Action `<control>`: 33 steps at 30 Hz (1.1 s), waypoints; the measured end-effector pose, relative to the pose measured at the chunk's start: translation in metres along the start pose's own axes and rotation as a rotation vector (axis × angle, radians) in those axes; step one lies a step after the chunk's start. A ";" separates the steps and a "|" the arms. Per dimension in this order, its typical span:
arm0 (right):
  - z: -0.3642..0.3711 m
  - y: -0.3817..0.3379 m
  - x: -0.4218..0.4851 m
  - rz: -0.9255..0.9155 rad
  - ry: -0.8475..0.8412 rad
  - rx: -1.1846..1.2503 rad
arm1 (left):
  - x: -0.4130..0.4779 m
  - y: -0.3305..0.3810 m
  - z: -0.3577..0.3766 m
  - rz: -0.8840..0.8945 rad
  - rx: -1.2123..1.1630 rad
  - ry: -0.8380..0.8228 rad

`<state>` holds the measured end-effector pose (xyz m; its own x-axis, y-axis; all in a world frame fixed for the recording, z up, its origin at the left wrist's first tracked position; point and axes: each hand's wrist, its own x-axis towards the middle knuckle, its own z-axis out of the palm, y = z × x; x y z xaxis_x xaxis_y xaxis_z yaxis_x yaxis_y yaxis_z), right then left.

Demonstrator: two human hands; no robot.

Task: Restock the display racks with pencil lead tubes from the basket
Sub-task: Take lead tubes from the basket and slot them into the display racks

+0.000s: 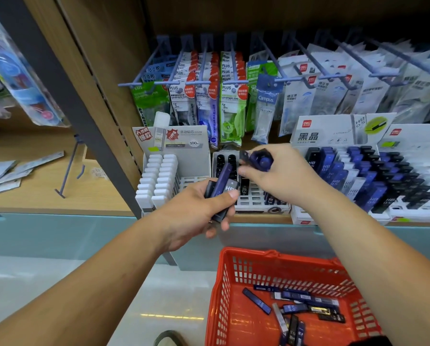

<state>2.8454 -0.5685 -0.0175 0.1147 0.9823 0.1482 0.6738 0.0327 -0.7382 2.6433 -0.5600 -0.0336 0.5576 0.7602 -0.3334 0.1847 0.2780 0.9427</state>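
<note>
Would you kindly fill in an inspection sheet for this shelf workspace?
Surface: wooden shelf holds display racks.
Job's things: red basket holds loose lead tubes; white grid rack partly empty.
Clutter: flat packets lying on the neighbouring shelf.
Hands: left hand grips several tubes; right hand pinches a blue tube.
Cables: nothing seen.
Surroundings: packaged stationery hanging on pegs; pale floor.

"PLUS" on hanging packs (231, 101), "Campus" on blue pack (266, 99), "HB" on racked tubes (327, 168)
</note>
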 end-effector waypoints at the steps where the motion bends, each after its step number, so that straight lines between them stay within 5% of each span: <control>1: -0.003 -0.005 -0.002 0.000 -0.003 0.184 | 0.000 0.000 0.002 0.009 0.020 -0.013; 7: -0.003 -0.012 -0.017 0.112 -0.172 0.450 | 0.001 0.005 0.013 0.057 0.031 -0.081; 14: -0.009 -0.001 -0.024 0.194 -0.141 0.539 | 0.000 0.017 0.017 -0.160 -0.332 -0.209; 24: -0.007 -0.003 -0.025 0.089 -0.079 0.488 | -0.005 0.014 0.014 -0.125 -0.282 -0.281; 33: -0.012 -0.003 -0.030 0.329 -0.111 0.722 | -0.004 0.012 0.007 -0.141 -0.367 -0.285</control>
<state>2.8486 -0.6000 -0.0118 0.1267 0.9737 -0.1892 -0.0255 -0.1874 -0.9819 2.6491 -0.5632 -0.0205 0.7564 0.5238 -0.3917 0.0050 0.5942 0.8043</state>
